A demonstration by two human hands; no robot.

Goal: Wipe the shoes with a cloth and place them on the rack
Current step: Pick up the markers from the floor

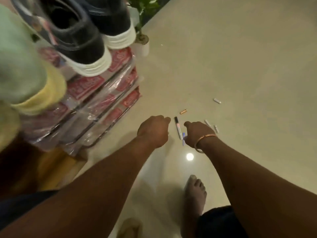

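Observation:
Two black shoes with white soles, one at the front (80,40) and one behind it (115,23), stand side by side on top of the rack (103,98), which is wrapped in clear plastic with red labels. A pale green and yellow cloth (25,74) hangs blurred at the left edge, close to the camera. Both arms reach down toward the floor, right of the rack. My left hand (154,129) hovers with fingers loosely curled and nothing seen in it. My right hand (197,133), with a bangle on the wrist, is beside a black-capped marker (178,128). A small blue thing (183,138) shows at that hand's edge.
Small cylinders lie scattered on the beige floor: a copper one (183,111) and white ones (207,123) (217,101). A potted plant (142,31) stands behind the rack. My bare foot (196,191) is below the hands. A brown thing (130,227) lies at the bottom edge.

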